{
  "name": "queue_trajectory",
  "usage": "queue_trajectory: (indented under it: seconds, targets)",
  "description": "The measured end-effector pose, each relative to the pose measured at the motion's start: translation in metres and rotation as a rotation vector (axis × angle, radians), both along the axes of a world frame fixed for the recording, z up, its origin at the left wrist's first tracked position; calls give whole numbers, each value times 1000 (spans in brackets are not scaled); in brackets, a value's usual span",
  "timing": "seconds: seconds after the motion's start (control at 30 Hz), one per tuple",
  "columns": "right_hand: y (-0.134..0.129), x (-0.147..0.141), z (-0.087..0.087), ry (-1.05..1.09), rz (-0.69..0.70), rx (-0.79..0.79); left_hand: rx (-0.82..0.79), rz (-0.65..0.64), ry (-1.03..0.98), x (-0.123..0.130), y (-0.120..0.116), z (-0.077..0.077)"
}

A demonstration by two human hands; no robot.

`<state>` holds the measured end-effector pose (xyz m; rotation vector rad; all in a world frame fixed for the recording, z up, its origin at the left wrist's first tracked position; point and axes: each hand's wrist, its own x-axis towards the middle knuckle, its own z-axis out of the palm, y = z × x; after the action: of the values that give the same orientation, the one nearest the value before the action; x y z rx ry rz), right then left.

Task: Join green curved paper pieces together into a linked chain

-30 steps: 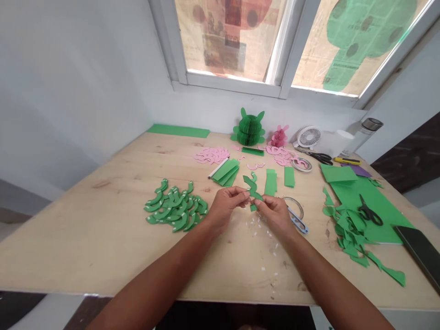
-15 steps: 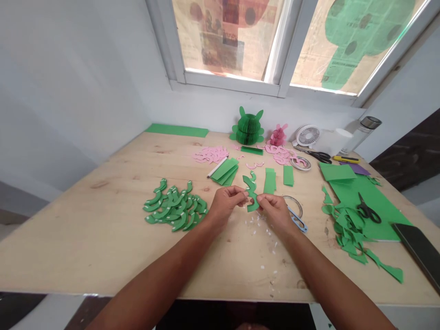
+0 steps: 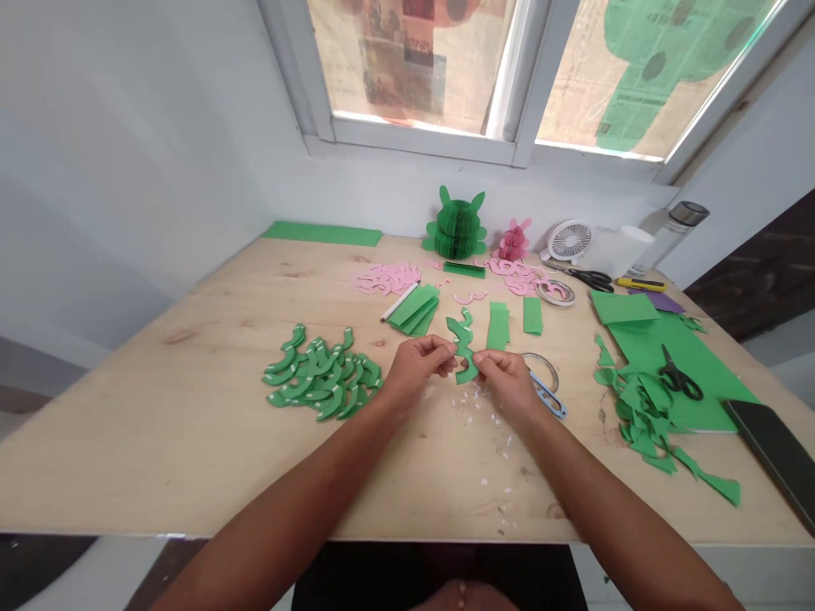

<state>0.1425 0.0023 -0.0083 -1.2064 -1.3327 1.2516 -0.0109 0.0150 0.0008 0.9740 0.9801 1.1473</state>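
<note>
Between my hands are green curved paper pieces (image 3: 468,372), linked in a wavy strip that reaches away from me, with small white patches on them. My left hand (image 3: 417,369) is closed, its thumb and forefinger pinching the left side of the strip. From the right, my right hand (image 3: 508,379) pinches the lower piece at its edge. A heap of similar green curved pieces (image 3: 324,373), marked with white patches, lies left of my left hand. Tiny white paper bits (image 3: 484,416) are scattered below the strip. Beside my right hand are a light blue cutter (image 3: 548,397) and a tape roll (image 3: 555,367).
Green scraps (image 3: 643,416), black scissors (image 3: 681,382) and a dark phone (image 3: 770,454) lie to the right. Folded green papers (image 3: 417,310) and pink cutouts (image 3: 387,277) lie beyond my hands. A green honeycomb paper figure (image 3: 456,229) and a small fan (image 3: 569,241) stand at the back.
The camera view has tilted slightly, so the table sits a little higher in the picture. Both hands keep hold of the green strip, with only slight finger movement.
</note>
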Motion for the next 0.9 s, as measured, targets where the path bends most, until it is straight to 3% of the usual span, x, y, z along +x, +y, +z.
queue_trajectory:
  seconds: [0.33, 0.57, 0.7, 0.9]
  targets:
    - [3, 2, -9, 35, -19, -59, 4, 0, 18, 1, 1, -1]
    - [4, 2, -6, 2, -171, -16, 94, 165, 141, 0, 8, -6]
    - [5, 2, -6, 11, -240, 14, 204, 268, 312, -4, 11, -10]
    - [8, 5, -13, 0, -278, 43, 253, 281, 405, -9, 14, 0]
